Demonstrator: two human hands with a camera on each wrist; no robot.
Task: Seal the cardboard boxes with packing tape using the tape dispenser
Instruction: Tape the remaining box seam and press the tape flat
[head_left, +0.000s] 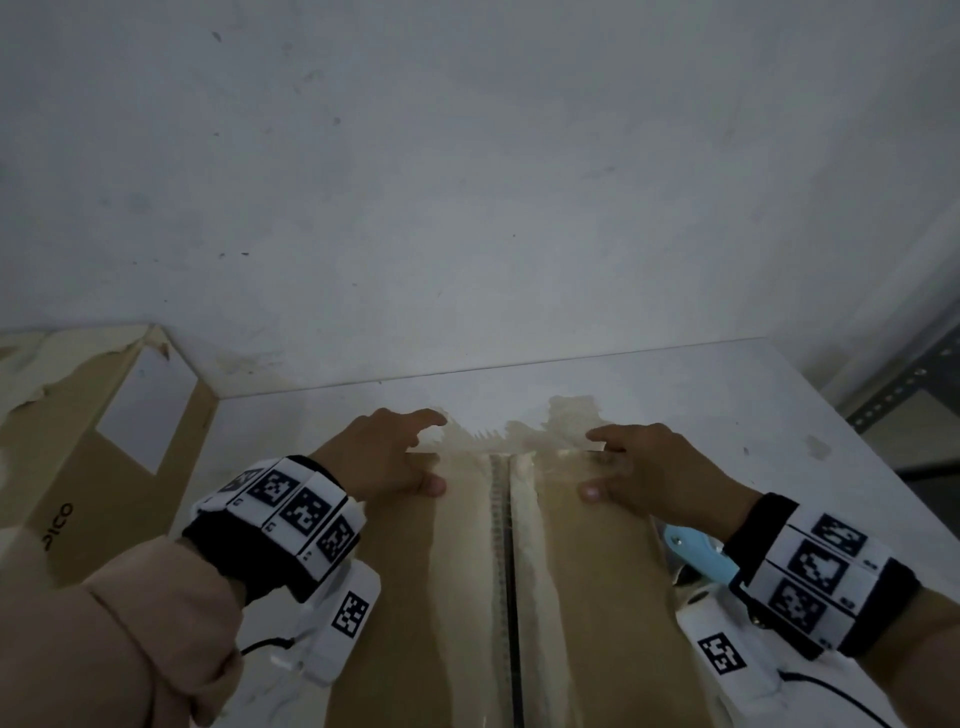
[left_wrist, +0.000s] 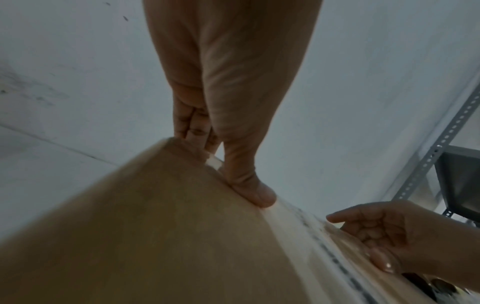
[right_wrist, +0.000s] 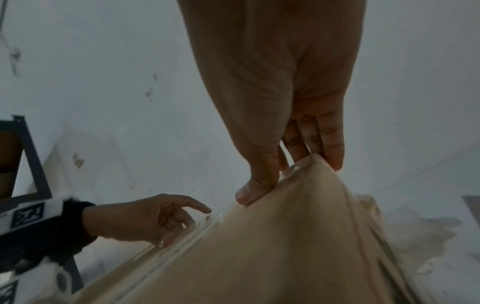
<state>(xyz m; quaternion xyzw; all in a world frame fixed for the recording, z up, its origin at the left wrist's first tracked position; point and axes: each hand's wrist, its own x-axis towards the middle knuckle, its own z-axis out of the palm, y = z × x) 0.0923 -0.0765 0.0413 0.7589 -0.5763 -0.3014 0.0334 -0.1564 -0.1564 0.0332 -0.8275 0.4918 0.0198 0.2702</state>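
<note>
A brown cardboard box (head_left: 415, 597) lies on the white table (head_left: 727, 395), flaps closed, with clear packing tape (head_left: 524, 519) running along its centre seam and over the far edge. My left hand (head_left: 395, 457) grips the far edge left of the seam, thumb on top and fingers down the far face. My right hand (head_left: 639, 462) holds the same edge right of the seam in the same way. Both index fingers stick out. The left wrist view shows the thumb (left_wrist: 249, 185) pressed on the box top. A blue tape dispenser (head_left: 698, 553) lies beside the box, partly hidden under my right wrist.
A second cardboard box (head_left: 78, 467) with a white label stands at the left of the table. A white wall rises right behind the table. A grey perforated metal shelf (head_left: 909, 384) stands at the right. Tape residue stains the table beyond the box.
</note>
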